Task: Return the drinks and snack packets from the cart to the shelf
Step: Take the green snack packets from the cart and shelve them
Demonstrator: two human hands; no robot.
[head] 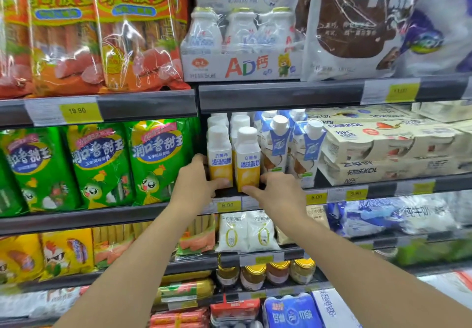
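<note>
Two white-and-yellow yogurt drink bottles stand side by side at the front of the middle shelf (255, 194). My left hand (195, 182) wraps around the left bottle (220, 159), thumb across its yellow base. My right hand (278, 192) holds the lower part of the right bottle (247, 160), its index finger under the base and the other fingers behind. More bottles of the same kind stand behind them. The cart is out of view.
Blue-and-white coconut drink cartons (277, 143) stand just right of the bottles, then stacked yogurt multipacks (383, 146). Green snack bags (158, 161) hang to the left. The upper shelf holds orange sausage packs (138, 33) and AD calcium milk packs (240, 44). Below are white pouches (245, 233) and jars (278, 272).
</note>
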